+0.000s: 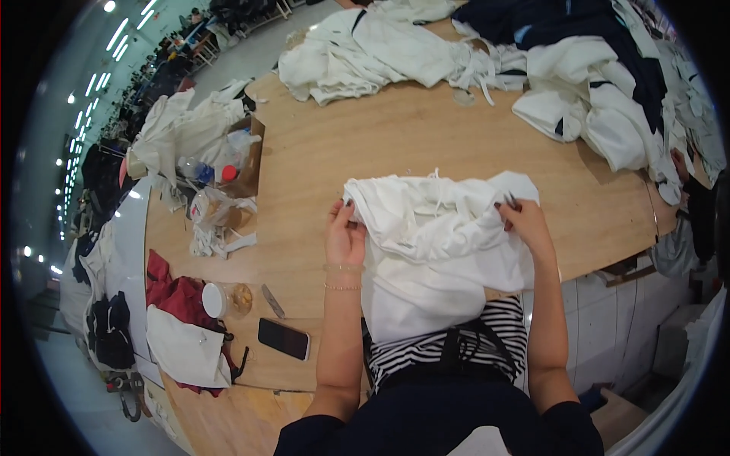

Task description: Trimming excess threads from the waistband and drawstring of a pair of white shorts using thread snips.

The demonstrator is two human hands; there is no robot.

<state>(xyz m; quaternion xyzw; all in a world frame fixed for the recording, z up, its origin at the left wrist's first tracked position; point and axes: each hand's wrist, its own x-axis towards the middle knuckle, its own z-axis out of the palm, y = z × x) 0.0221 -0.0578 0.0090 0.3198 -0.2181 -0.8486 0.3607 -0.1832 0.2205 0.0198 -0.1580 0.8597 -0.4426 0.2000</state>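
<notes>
A white garment (433,258) with a gathered, bunched upper part and a drawstring lies at the table's near edge, its lower folds hanging over my lap. My left hand (346,232) pinches its left edge between thumb and fingers. On the opposite side, my right hand (526,222) grips the upper right edge with bent fingers. A small dark pointed shape shows at the right fingertips; whether it is a tool or nails, I cannot make out. The cloth between both hands is slack and wrinkled.
White garments (372,57) pile along the far edge, beside a navy one (578,30). At left stand a cardboard box (255,156) with bottles, a clear jar (241,299), a phone (284,339), a small blade-like tool (273,302) and red cloth (179,285). A person's arm (696,201) shows far right.
</notes>
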